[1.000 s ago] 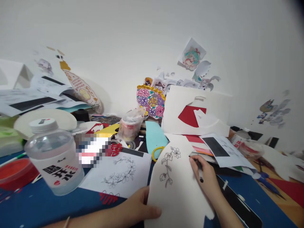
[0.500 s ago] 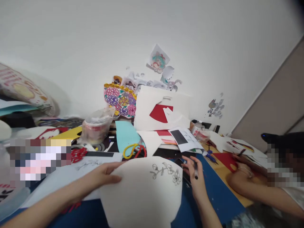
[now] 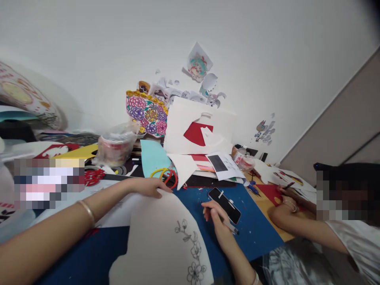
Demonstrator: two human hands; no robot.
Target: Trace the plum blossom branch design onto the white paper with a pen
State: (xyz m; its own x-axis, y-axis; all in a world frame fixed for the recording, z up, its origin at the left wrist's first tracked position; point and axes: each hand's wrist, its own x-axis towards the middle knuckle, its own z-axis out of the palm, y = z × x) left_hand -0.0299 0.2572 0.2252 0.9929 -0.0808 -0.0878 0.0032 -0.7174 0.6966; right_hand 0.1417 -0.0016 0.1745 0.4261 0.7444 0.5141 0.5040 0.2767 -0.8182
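A large white paper cutout [image 3: 157, 241] lies before me, with a branch of blossoms drawn in dark line along its right side. My left hand [image 3: 150, 187] grips its top edge, the thumb on the face and the fingers partly hidden. To the right of the sheet, my right hand [image 3: 216, 215] is closed round a dark pen [image 3: 233, 227], apart from the paper. Just beyond that hand a phone [image 3: 225, 205] lies on the blue mat [image 3: 252, 225] with paper scraps on it. Yellow- and red-handled scissors [image 3: 170, 177] are behind my left hand.
Another person's hand [image 3: 286, 192] holds a pen over red paper at the right. White board [image 3: 178, 126] with a red piece leans at the wall. A wrapped tub [image 3: 114, 148], red cut paper [image 3: 94, 174] and a printed sheet [image 3: 227, 166] lie around the mat.
The white cutout has turned clockwise, its flower drawing now lower and running down the right side. My left hand moved right along its edge; my right hand moved left and down, uncovering the phone.
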